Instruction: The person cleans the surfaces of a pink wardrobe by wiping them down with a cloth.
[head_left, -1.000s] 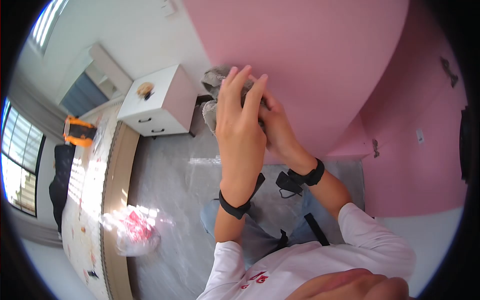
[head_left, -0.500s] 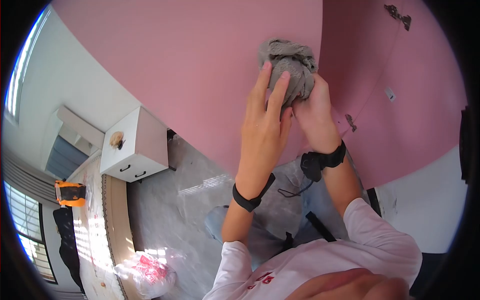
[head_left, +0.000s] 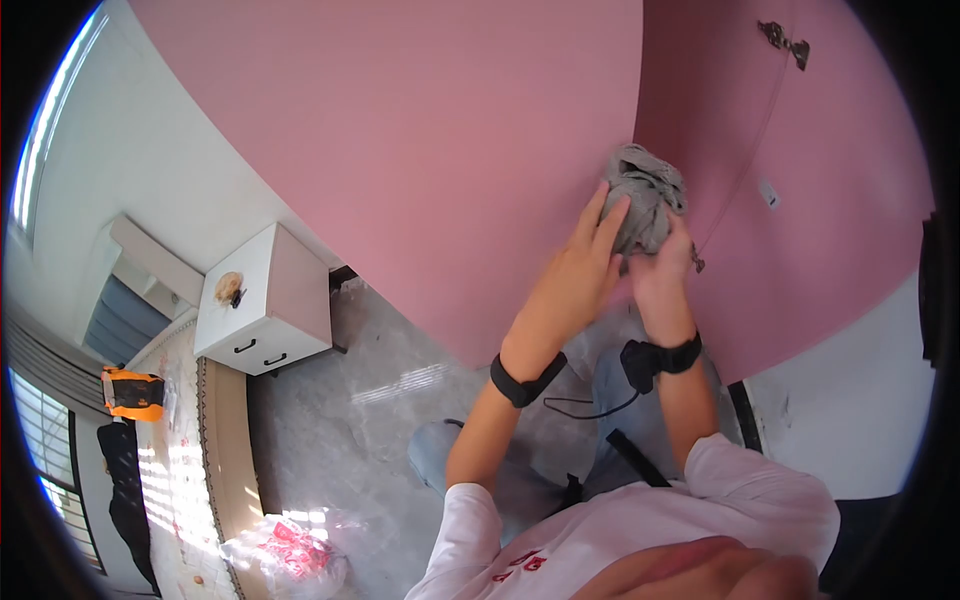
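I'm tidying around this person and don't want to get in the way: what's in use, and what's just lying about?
In use:
- grey cloth, between left hand and right hand
- probably the pink panel beside it

Lying about:
- orange-and-black item
- plastic bag on the floor
- tan item on the drawer unit

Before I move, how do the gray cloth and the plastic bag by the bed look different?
The gray cloth is matte and opaque, while the plastic bag is see-through, with pinkish-red showing.
The cloth is gathered between the left hand and right hand; the bag sits untouched on the floor.
Sunlight glares off the bag, whereas the cloth shows no such glare.
Both look crumpled.
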